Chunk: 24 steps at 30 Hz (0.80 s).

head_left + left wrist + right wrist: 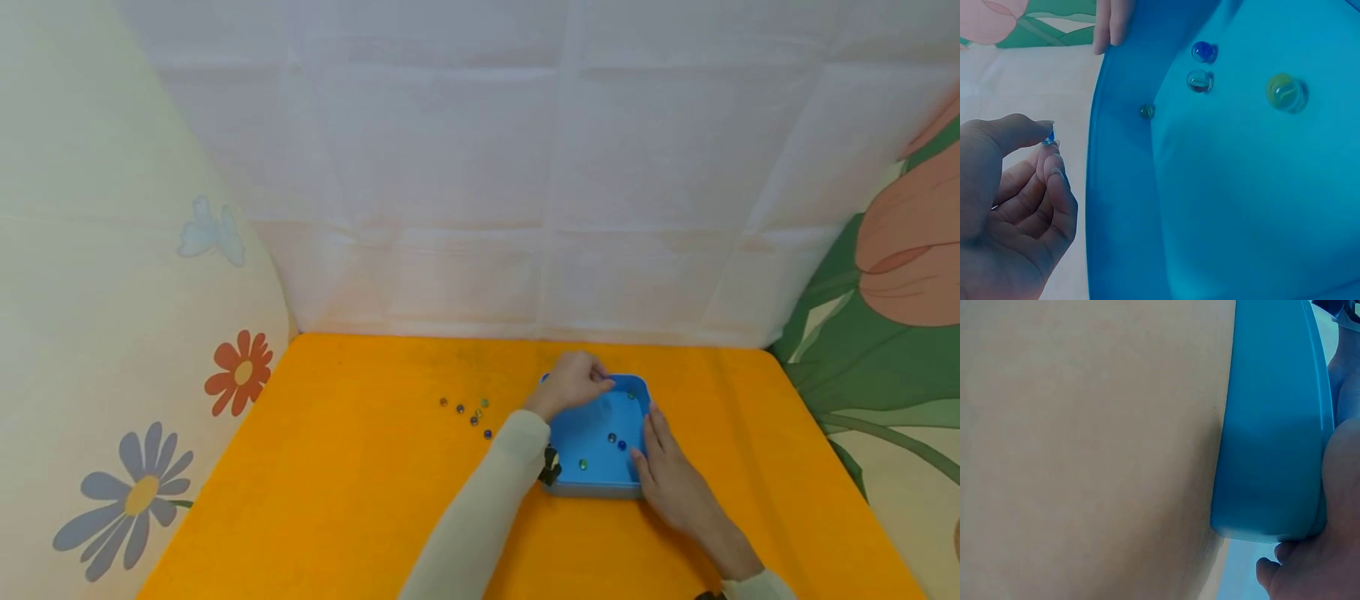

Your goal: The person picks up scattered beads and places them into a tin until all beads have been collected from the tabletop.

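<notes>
My left hand (pixel 573 382) is over the far left part of a blue box (pixel 592 488). Thumb and fingertips pinch a glass marble (pixel 1049 137) with blue in it, above the box's far rim. My right hand (pixel 672 479) holds the box's right side, fingers along the wall and thumb at the rim. In the right wrist view its fingertips (pixel 1266 572) show past the box's end. Inside lie a dark blue marble (pixel 1203 52), a clear marble (pixel 1199 80), a yellow-green marble (pixel 1285 92) and a small green marble (pixel 1147 111) near the far wall.
Several loose marbles (pixel 474 422) lie on the orange tablecloth (pixel 360 483), left of the box. A white sheet (pixel 420 167) hangs behind the table. Flower-printed cloths (pixel 90 333) hang at both sides.
</notes>
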Motion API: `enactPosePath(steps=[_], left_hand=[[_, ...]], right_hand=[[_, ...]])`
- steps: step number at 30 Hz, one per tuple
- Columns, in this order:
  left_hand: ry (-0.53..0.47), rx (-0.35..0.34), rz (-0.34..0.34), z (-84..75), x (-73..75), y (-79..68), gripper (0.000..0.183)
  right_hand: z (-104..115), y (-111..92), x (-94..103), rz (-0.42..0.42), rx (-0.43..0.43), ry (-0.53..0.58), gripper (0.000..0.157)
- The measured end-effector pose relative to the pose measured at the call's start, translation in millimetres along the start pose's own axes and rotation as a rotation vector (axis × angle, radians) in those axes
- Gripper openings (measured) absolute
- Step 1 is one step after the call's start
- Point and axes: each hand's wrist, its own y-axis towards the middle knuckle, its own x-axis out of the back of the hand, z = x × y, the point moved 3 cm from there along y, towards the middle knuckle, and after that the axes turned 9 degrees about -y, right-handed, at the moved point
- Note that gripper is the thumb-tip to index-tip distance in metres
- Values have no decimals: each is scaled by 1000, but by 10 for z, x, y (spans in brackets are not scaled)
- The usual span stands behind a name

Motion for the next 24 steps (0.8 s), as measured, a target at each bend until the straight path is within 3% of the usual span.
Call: enactPosePath(steps=[14, 24], left_hand=[[-8, -13, 3, 1, -122, 59, 25], [-14, -19, 0, 25, -182, 109, 24]], right_hand=[[3, -12, -11, -33, 22, -8, 74], [-10, 11, -14, -12, 11, 5, 75]])
